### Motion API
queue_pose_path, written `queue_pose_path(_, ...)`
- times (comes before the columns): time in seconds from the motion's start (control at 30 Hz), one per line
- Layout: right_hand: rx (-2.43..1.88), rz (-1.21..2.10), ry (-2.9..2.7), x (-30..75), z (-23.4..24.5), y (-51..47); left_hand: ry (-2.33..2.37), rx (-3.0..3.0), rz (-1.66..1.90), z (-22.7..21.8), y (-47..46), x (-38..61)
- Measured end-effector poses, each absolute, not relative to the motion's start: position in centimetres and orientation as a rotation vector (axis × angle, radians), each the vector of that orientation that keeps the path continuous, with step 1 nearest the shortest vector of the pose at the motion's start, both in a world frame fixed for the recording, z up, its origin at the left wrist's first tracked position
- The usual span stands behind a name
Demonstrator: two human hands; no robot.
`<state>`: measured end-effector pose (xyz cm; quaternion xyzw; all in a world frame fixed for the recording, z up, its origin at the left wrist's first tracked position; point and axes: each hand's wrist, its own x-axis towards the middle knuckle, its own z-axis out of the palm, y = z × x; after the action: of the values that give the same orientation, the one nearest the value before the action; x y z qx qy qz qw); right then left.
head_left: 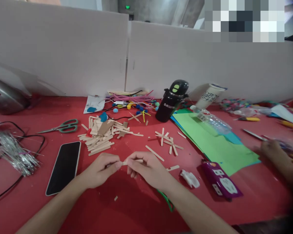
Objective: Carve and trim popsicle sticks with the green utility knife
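Between my two hands is a short wooden craft stick (124,163), pinched from both sides. My left hand (104,169) is closed on its left part, thumb and finger together. My right hand (146,167) grips the other part, its fingers curled and partly hiding the stick. Just beyond lies a loose pile of craft sticks (101,145) with bits of brown card and blue scraps on it. To the right of the pile are crossed sticks (173,145) joined into star shapes, and a single stick (154,153) close to my right hand.
A phone (64,167), green-handled scissors (67,126) and silver wire strips (18,154) lie left. A black bottle (172,100), green paper (210,133), a purple packet (221,180) and crumpled tissue (189,178) are right. Another person's hand (277,154) rests at far right. White panels (185,58) stand behind.
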<state>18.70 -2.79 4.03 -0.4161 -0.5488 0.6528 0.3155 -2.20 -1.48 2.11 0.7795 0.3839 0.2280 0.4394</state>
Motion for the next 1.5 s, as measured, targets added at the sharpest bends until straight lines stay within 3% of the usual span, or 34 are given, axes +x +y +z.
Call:
queue_pose_path(0.3,-0.98,1.87,-1.171,17.3,1.5,-2.3,1.072,1.77,0.676,1.6,-1.3,-2.5)
queue_pose_path(0.53,-0.905,1.669,-1.455,18.1,1.8,-2.3,1.213,1.781,0.746,1.5,-1.5,-2.2)
queue_pose_path(0.7,-0.893,1.644,-1.607,20.1,1.1,-1.5,1.148,2.02,0.526,2.6,-0.9,-1.4)
queue_pose_path(0.9,-1.057,1.379,-1.744,21.3,-0.2,-0.2,1.268,2.155,0.316,3.5,0.8,0.7)
queue_pose_path(1.03,-1.315,0.867,-1.964,22.8,1.5,-1.9,1.308,2.132,0.535,2.3,1.8,0.9)
queue_pose_path(1.2,-1.686,0.61,-2.435,25.5,3.3,-6.5,1.375,2.069,0.632,0.9,2.1,-0.1)
queue_pose_path(1.5,-1.656,0.65,-2.561,25.9,1.7,-6.4,1.412,2.215,0.499,-0.6,2.6,-0.7)
